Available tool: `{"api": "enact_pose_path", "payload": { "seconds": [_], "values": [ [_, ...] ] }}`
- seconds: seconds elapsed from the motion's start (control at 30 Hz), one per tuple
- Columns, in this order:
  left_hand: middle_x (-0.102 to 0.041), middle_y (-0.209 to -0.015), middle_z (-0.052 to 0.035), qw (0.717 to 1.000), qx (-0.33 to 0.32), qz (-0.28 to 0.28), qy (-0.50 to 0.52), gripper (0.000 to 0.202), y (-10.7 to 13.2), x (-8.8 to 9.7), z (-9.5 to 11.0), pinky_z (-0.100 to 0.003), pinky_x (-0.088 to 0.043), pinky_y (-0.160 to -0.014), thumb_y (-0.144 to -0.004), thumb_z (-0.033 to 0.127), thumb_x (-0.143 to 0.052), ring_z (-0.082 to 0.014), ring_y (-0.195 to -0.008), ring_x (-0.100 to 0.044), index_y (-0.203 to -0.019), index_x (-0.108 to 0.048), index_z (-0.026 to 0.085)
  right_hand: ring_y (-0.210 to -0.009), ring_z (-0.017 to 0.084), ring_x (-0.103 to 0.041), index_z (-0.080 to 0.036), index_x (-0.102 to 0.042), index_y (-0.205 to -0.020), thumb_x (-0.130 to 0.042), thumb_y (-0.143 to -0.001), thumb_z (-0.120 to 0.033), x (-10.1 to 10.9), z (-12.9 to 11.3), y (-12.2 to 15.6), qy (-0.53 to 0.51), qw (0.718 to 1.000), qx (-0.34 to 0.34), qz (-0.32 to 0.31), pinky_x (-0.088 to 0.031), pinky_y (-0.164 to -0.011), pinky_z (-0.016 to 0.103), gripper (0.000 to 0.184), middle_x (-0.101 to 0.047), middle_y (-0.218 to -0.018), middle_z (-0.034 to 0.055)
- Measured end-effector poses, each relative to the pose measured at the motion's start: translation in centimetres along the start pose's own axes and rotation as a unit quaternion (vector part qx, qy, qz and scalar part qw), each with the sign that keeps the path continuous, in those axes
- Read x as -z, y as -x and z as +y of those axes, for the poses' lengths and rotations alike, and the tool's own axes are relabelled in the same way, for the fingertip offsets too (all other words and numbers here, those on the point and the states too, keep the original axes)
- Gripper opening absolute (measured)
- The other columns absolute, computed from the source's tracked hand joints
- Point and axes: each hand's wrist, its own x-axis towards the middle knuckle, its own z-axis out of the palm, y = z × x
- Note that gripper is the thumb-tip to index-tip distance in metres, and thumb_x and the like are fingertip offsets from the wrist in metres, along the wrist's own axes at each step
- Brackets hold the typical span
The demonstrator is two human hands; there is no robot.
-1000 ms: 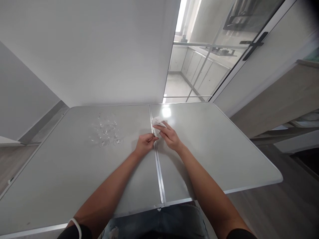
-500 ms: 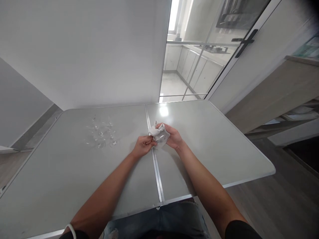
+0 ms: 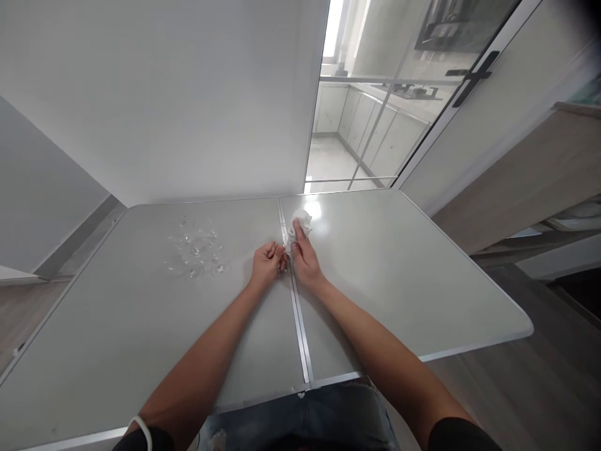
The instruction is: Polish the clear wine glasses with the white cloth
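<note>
Clasping a white cloth (image 3: 304, 219), the right hand (image 3: 307, 259) is half-curled; how far the left hand (image 3: 267, 262) closes, and on what, I can't tell. Clear vessels (image 3: 196, 250) cluster leftward.

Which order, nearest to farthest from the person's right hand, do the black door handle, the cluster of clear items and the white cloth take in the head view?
From the right hand:
1. White cloth: in that hand.
2. Cluster of clear items: to its left, on the table.
3. Black door handle: beyond the table, upper right.
</note>
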Motion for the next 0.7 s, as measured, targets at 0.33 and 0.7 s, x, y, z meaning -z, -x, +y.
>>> {"api": "enact_pose_path", "payload": {
  "seconds": [0.33, 0.7],
  "values": [
    [-0.05, -0.057, -0.0006, 0.924, -0.245, -0.033, -0.292, 0.04, 1.1, 0.3, -0.5, -0.026, -0.034, -0.053, -0.091, 0.03, -0.057, -0.0114, -0.053, -0.044, -0.054, -0.046, 0.019, -0.12, 0.029, -0.053, -0.029, -0.072, -0.117, -0.057, -0.089, -0.026, 4.0, -0.8, -1.3, 0.186, 0.966, 0.156, -0.093, -0.041, -0.106, 0.052, 0.033, -0.064, -0.12, 0.0087],
    [-0.046, -0.056, 0.0011, 0.914, -0.255, -0.122, -0.292, 0.048, 1.6, 0.3, -0.1, -0.025, -0.03, -0.051, -0.092, 0.032, -0.058, -0.0096, -0.051, -0.038, -0.051, -0.037, 0.018, -0.071, 0.018, -0.06, -0.018, -0.07, -0.084, -0.053, -0.087, -0.041, 5.5, -1.9, -2.0, -0.184, 0.955, -0.185, -0.138, -0.047, -0.065, 0.031, 0.028, -0.066, -0.078, 0.0034]
  ]
}}
